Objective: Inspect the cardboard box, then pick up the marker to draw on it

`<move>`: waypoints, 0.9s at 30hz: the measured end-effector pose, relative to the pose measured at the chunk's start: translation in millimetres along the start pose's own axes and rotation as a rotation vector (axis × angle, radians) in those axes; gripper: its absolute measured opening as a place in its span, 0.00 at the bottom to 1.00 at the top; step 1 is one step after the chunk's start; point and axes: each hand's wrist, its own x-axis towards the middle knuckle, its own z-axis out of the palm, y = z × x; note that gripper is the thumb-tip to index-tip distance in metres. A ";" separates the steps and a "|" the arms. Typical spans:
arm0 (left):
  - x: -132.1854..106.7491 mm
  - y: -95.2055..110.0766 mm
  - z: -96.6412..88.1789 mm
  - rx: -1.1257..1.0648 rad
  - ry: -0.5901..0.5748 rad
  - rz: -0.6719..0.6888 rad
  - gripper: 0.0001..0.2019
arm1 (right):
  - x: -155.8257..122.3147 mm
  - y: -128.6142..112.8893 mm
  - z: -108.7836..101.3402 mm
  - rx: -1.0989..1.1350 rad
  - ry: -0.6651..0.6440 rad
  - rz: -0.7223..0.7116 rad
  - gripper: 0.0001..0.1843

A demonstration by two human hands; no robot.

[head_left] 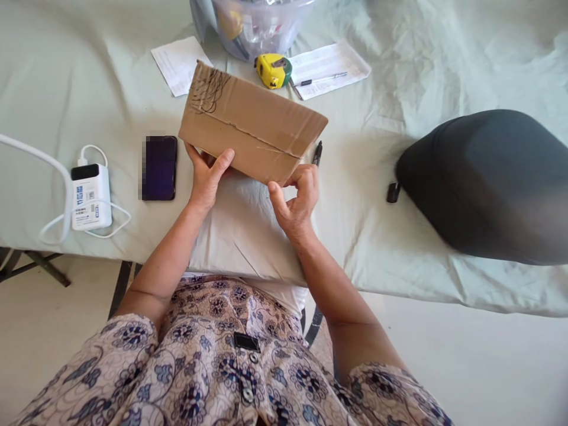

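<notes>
A piece of brown cardboard [252, 127], creased lengthwise and scribbled with black lines at its upper left corner, is held tilted above the table. My left hand [208, 174] grips its lower left edge, thumb on the near face and the other fingers behind it. At the lower right corner, my right hand [296, 198] pinches the cardboard between thumb and curled fingers. Just beyond my right hand lies a black marker [318, 152], partly hidden by the cardboard and hand. Its black cap [393, 192] appears to lie apart, farther right.
Left of my hands are a phone [160, 168] and a white power bank [91, 198] with cables. Behind the cardboard stand a yellow-green tape measure [271, 71], papers [331, 65] with a pen [322, 79], and a clear plastic tub [261, 29]. A large dark rounded object [483, 183] sits at right.
</notes>
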 end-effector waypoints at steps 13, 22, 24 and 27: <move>3.4 6.1 -6.9 -0.116 0.028 -0.162 0.43 | 12.8 17.5 -17.4 0.102 0.004 0.119 0.47; 2.5 1.9 -5.6 -0.145 0.013 -0.204 0.54 | 27.8 32.7 -29.3 -0.026 -0.114 -0.185 0.39; 1.6 2.3 -4.9 -0.139 0.005 -0.227 0.58 | 24.7 33.3 -25.6 -0.057 -0.098 -0.258 0.35; -1.4 3.4 -0.7 -0.147 -0.007 -0.222 0.64 | 15.3 27.3 -16.4 -0.125 -0.119 -0.283 0.31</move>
